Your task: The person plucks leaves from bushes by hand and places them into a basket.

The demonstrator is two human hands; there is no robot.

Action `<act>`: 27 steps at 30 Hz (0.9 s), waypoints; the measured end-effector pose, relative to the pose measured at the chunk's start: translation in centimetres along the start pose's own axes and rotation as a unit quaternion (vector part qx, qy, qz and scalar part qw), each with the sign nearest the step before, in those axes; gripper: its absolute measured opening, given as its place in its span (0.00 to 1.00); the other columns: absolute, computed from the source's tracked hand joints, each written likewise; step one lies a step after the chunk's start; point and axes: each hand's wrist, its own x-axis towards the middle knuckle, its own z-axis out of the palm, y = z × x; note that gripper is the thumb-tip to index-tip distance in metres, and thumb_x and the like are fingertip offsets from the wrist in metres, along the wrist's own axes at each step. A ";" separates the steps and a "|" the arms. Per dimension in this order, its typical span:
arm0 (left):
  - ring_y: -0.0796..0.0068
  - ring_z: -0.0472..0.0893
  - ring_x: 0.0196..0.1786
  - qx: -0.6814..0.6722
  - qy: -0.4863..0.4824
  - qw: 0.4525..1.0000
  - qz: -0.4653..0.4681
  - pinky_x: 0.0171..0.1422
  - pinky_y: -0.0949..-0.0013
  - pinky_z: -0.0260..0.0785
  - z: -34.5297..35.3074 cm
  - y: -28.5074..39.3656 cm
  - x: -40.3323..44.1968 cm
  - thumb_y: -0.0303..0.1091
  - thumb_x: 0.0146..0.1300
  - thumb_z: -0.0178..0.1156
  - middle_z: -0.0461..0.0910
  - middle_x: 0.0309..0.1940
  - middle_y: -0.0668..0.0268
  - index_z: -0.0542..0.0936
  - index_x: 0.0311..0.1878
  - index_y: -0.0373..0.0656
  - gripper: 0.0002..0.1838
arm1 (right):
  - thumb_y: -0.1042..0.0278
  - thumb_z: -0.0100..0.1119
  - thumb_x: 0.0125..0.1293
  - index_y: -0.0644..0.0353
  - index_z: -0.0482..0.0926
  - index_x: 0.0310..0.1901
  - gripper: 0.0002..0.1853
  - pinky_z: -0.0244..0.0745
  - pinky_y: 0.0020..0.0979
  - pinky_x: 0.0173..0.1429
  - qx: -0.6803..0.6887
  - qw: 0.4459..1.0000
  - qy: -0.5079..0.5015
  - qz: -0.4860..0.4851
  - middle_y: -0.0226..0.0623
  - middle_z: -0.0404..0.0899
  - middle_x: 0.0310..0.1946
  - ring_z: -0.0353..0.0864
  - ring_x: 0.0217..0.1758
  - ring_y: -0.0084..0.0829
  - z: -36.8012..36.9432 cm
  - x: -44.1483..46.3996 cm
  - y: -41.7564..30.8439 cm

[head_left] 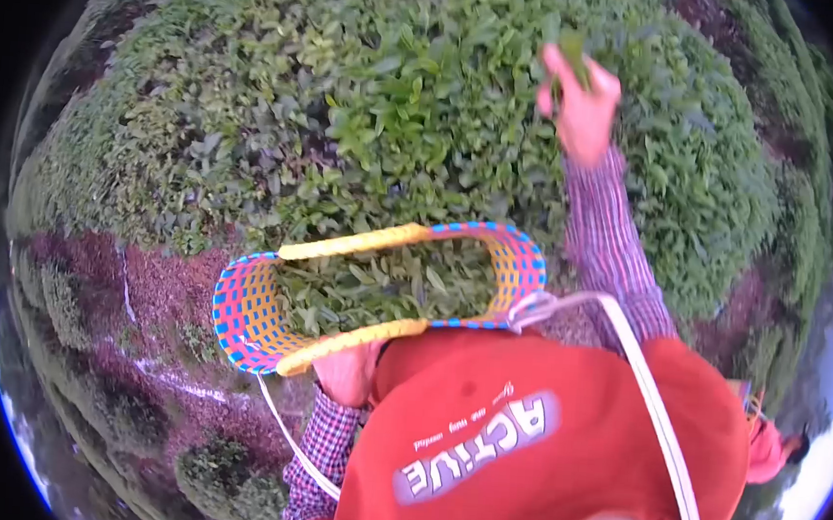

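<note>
While my right hand [586,108] is pinching green leaves [573,52], my shirt [566,469] is reading ACTIVE

As my right hand is hovering above the leafy bush [435,118], its thumb and fingers are pressing together on the green leaves. Nearer my body and left of that hand, the woven pink, blue and yellow basket [242,311] is holding loose leaves [367,290]. My left hand [347,374] is showing at the basket's near yellow rim [374,336], its fingers hiding, so I cannot tell whether they are gripping. Beside this hand, my red shirt is carrying "ACTIVE" in pale capitals, upside down to me; a smaller line toward the basket is blurring beyond sure reading. A white strap [651,398] is running from the basket past my right forearm.
</note>
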 end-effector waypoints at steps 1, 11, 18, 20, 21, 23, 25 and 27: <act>0.59 0.71 0.15 0.001 0.030 0.999 0.011 0.21 0.60 0.60 0.0 -0.2 0.9 0.42 0.58 0.55 0.71 0.13 0.57 0.77 0.22 0.41 0.15 | 0.73 0.56 0.58 0.67 0.76 0.29 0.06 0.64 0.18 0.16 -0.056 0.997 -0.029 0.051 0.32 0.75 0.21 0.73 0.15 0.19 0.0 -2.2 -2.7; 0.61 0.74 0.17 0.031 0.050 0.998 0.005 0.22 0.61 0.62 1.2 0.0 -0.3 0.44 0.57 0.55 0.74 0.16 0.57 0.79 0.24 0.42 0.16 | 0.69 0.58 0.55 0.65 0.80 0.34 0.09 0.73 0.27 0.22 -0.196 0.939 -0.252 0.130 0.36 0.80 0.24 0.73 0.14 0.21 -0.4 -8.0 2.1; 0.65 0.73 0.24 0.031 0.049 0.998 0.000 0.34 0.61 0.61 3.2 -1.0 -1.3 0.48 0.55 0.55 0.71 0.16 0.66 0.74 0.25 0.48 0.14 | 0.44 0.70 0.37 0.67 0.67 0.54 0.45 0.73 0.35 0.42 -0.515 0.851 -0.106 0.013 0.45 0.78 0.23 0.79 0.31 0.38 0.0 6.9 12.1; 0.67 0.73 0.27 0.036 0.025 0.999 -0.018 0.37 0.62 0.61 3.3 -1.2 -1.4 0.47 0.54 0.55 0.72 0.19 0.67 0.74 0.27 0.48 0.12 | 0.46 0.69 0.39 0.68 0.70 0.50 0.40 0.74 0.34 0.40 -0.490 0.862 -0.128 0.015 0.45 0.79 0.22 0.80 0.29 0.38 0.4 8.0 13.1; 0.67 0.73 0.27 0.035 0.029 0.999 -0.019 0.37 0.62 0.61 3.3 -1.3 -1.3 0.46 0.54 0.55 0.72 0.19 0.67 0.74 0.28 0.48 0.12 | 0.47 0.69 0.40 0.68 0.72 0.48 0.37 0.74 0.33 0.40 -0.477 0.868 -0.141 0.018 0.44 0.79 0.22 0.80 0.28 0.38 0.8 8.3 13.2; 0.68 0.73 0.28 0.029 0.031 0.999 -0.022 0.37 0.61 0.61 3.1 -1.2 -1.2 0.45 0.55 0.55 0.71 0.20 0.68 0.73 0.28 0.48 0.11 | 0.55 0.67 0.46 0.68 0.77 0.41 0.25 0.75 0.28 0.32 -0.405 0.906 -0.124 0.020 0.42 0.79 0.19 0.79 0.20 0.29 1.1 7.7 13.2; 0.69 0.73 0.29 0.038 0.020 0.999 -0.010 0.36 0.62 0.61 3.0 -1.2 -1.0 0.43 0.54 0.55 0.71 0.20 0.69 0.72 0.29 0.48 0.10 | 0.59 0.65 0.50 0.69 0.78 0.39 0.21 0.74 0.26 0.27 -0.345 0.934 -0.087 0.039 0.42 0.78 0.17 0.78 0.16 0.24 1.0 7.3 14.3; 0.69 0.73 0.28 0.035 0.005 0.999 0.018 0.35 0.63 0.61 2.6 -1.6 -0.5 0.43 0.52 0.56 0.70 0.20 0.69 0.72 0.29 0.48 0.10 | 0.66 0.63 0.53 0.71 0.78 0.36 0.15 0.73 0.22 0.21 -0.260 0.961 -0.051 0.082 0.41 0.79 0.18 0.77 0.15 0.22 0.9 7.0 14.5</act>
